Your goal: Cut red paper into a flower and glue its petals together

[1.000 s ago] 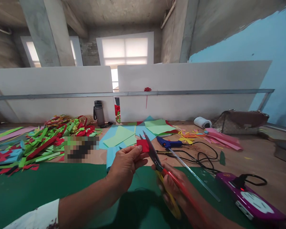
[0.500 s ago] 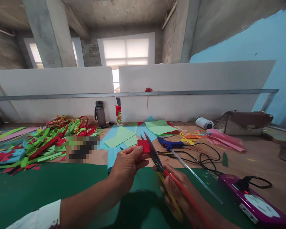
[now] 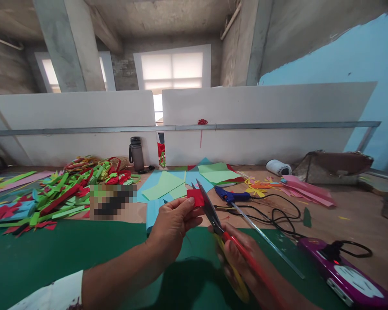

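Observation:
A small red paper piece (image 3: 195, 198) is pinched between the thumb and fingers of my left hand (image 3: 173, 221), above the green mat (image 3: 116, 245). In my right hand (image 3: 242, 254) are scissors (image 3: 212, 215) with one red and one yellow handle. Their blades stand slightly apart, pointing up and away, at the right edge of the red paper. Whether the blades touch the paper is hard to tell. Light green sheets (image 3: 163, 186) and a blue sheet (image 3: 151, 214) lie behind my left hand.
Cut strips (image 3: 64, 198) are heaped at left, near a dark bottle (image 3: 136, 155). A blue glue gun (image 3: 233, 196) with its cable, a purple power strip (image 3: 345, 271), pink paper (image 3: 310, 191) and a brown bag (image 3: 336, 168) are at right.
The view has shifted very slightly. Both hands, the red paper and the scissors keep nearly the same position.

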`<state>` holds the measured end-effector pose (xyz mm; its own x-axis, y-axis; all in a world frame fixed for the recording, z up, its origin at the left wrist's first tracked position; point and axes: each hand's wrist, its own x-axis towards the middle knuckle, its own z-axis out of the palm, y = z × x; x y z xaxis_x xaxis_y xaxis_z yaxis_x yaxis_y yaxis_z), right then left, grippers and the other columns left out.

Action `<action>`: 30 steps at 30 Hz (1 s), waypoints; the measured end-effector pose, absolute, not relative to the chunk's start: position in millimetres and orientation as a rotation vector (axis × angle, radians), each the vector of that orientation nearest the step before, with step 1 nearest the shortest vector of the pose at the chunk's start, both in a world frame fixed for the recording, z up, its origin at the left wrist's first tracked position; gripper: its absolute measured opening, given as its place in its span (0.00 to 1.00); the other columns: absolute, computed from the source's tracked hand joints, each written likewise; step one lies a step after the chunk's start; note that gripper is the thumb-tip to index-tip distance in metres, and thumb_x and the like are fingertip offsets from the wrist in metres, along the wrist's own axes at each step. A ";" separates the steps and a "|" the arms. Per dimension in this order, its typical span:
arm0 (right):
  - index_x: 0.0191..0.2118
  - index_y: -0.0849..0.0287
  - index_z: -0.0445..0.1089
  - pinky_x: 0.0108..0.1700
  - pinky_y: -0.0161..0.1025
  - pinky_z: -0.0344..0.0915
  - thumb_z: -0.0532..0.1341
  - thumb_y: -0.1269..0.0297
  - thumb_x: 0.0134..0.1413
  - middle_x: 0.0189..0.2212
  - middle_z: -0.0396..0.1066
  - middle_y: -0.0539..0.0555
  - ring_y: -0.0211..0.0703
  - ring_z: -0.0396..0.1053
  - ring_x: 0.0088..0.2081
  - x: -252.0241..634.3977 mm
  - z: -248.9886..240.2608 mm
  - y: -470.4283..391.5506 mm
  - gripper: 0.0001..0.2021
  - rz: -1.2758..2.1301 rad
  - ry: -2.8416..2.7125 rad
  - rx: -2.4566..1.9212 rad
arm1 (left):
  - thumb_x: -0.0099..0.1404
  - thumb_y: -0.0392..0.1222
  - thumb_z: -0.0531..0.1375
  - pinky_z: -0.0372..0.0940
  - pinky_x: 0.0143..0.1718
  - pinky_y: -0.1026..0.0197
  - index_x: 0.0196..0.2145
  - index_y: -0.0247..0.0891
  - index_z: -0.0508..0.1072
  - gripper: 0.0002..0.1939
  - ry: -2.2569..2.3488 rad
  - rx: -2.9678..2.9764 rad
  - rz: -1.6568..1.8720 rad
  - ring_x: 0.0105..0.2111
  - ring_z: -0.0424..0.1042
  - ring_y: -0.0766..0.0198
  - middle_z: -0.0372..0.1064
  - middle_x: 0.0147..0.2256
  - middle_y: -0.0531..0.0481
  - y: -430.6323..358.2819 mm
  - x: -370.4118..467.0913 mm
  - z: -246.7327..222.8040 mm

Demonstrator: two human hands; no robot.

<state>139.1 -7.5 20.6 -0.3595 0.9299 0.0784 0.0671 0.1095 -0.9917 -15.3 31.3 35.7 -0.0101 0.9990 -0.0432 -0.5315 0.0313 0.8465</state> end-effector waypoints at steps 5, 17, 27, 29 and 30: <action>0.44 0.58 0.61 0.20 0.30 0.49 0.51 0.39 0.51 0.20 0.50 0.43 0.31 0.46 0.20 141.4 15.1 -2.4 0.26 1.343 -1.657 -0.955 | 0.56 0.39 0.63 0.68 0.33 0.63 0.30 0.32 0.71 0.07 0.829 0.763 1.414 0.32 0.74 0.62 0.74 0.32 0.44 30.6 -15.5 36.0; 0.39 0.58 0.59 0.19 0.32 0.43 0.50 0.39 0.52 0.18 0.46 0.41 0.31 0.42 0.18 140.9 10.2 4.4 0.24 1.278 -1.714 -0.868 | 0.57 0.39 0.63 0.68 0.31 0.65 0.31 0.31 0.72 0.07 0.842 0.749 1.410 0.31 0.74 0.63 0.73 0.32 0.44 29.8 -14.6 36.5; 0.37 0.56 0.57 0.17 0.31 0.42 0.52 0.41 0.52 0.18 0.46 0.41 0.29 0.41 0.18 141.5 2.2 8.4 0.22 1.402 -1.655 -0.799 | 0.55 0.40 0.64 0.68 0.33 0.62 0.30 0.32 0.71 0.09 0.804 0.753 1.406 0.34 0.74 0.60 0.74 0.34 0.43 29.4 -14.7 34.5; 0.37 0.56 0.58 0.17 0.30 0.41 0.52 0.41 0.53 0.19 0.44 0.41 0.29 0.41 0.18 141.7 2.4 8.8 0.21 1.414 -1.656 -0.788 | 0.53 0.41 0.65 0.68 0.33 0.62 0.29 0.33 0.71 0.10 0.799 0.751 1.403 0.35 0.74 0.60 0.74 0.34 0.43 28.8 -14.6 33.1; 0.38 0.56 0.58 0.17 0.30 0.41 0.52 0.41 0.53 0.18 0.44 0.41 0.29 0.41 0.18 141.7 3.1 8.8 0.21 1.424 -1.654 -0.783 | 0.53 0.41 0.66 0.68 0.33 0.62 0.29 0.33 0.71 0.10 0.796 0.750 1.402 0.35 0.74 0.59 0.74 0.34 0.43 28.4 -14.6 32.6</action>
<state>141.7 8.8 3.1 -0.4882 0.8551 0.1748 -0.0456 0.1750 -0.9835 -14.6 28.4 32.6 0.0087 0.9993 -0.0371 -0.5436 0.0359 0.8386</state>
